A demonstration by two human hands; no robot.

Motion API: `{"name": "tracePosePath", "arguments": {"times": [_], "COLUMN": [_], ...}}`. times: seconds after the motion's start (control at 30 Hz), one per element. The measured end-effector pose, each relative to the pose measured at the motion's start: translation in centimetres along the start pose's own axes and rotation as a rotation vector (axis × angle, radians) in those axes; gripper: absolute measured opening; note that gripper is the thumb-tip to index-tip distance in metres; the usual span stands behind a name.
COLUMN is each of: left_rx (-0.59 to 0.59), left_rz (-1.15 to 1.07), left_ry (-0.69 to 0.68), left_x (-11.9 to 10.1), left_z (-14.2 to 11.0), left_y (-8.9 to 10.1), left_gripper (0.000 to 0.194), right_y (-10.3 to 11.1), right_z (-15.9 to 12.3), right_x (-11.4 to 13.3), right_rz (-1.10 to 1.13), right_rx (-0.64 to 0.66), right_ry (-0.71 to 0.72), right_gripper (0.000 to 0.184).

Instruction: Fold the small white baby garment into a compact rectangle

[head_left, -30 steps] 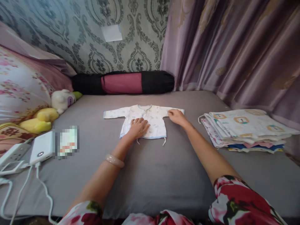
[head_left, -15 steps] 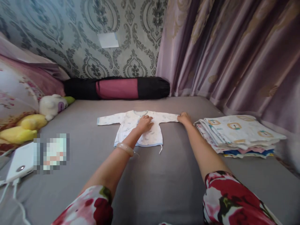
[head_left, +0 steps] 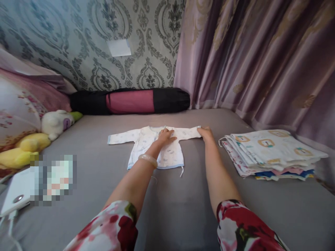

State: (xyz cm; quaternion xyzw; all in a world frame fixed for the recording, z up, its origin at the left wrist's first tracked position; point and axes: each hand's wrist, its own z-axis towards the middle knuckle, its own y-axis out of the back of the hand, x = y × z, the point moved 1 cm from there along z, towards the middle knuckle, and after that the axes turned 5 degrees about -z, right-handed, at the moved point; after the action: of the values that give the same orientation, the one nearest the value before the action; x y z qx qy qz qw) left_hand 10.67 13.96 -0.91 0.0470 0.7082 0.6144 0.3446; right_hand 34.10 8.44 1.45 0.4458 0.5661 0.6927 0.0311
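A small white baby shirt (head_left: 171, 157) with pale blue trim lies spread out on the grey bed sheet (head_left: 178, 202), both sleeves stretched to the sides. A short white tie string hangs from its lower right corner. My left hand (head_left: 165, 137), wearing a pale bangle on the wrist, rests on the shirt's chest with its fingers apart. At the end of the right-hand sleeve, my right hand (head_left: 205, 132) pinches the cuff between closed fingers.
A stack of folded printed cloths (head_left: 274, 150) lies at the right. Plush toys (head_left: 56, 123) and a white power bank (head_left: 21, 190) with cables are on the left, beside a blurred patch. A black-and-pink roll bag (head_left: 131, 101) lies along the wall, near the curtains (head_left: 248, 62).
My left hand has shifted slightly to the right and up across the chest. The cuff in my right hand is now angled slightly upward. The camera view has moved a little.
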Motion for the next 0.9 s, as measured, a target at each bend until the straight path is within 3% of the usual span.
{"name": "tracePosePath", "arguments": {"times": [0.2,0.4,0.77,0.9], "left_rx": [0.114,0.198,0.351,0.349], "left_rz": [-0.021,-0.035,-0.003,0.004], "left_ry": [0.038,0.058,0.080,0.045], "left_x": [-0.8,-0.6,-0.4,-0.5], "left_z": [-0.3,0.2,2.1,2.5], "left_y": [1.2,1.8,2.4,2.4], "left_gripper": [0.061,0.073,0.103,0.100], "right_y": [0.3,1.3,-0.2,-1.4], "right_z": [-1.1,-3.7,-5.4,-5.8], "right_x": [3.3,6.9,9.7,10.6], "right_rz": [0.295,0.849,0.908,0.889], "right_rx": [-0.030,0.069,0.033,0.086], "right_ry": [-0.020,-0.130,-0.038,-0.009], "right_gripper": [0.016,0.013,0.014,0.013]}}
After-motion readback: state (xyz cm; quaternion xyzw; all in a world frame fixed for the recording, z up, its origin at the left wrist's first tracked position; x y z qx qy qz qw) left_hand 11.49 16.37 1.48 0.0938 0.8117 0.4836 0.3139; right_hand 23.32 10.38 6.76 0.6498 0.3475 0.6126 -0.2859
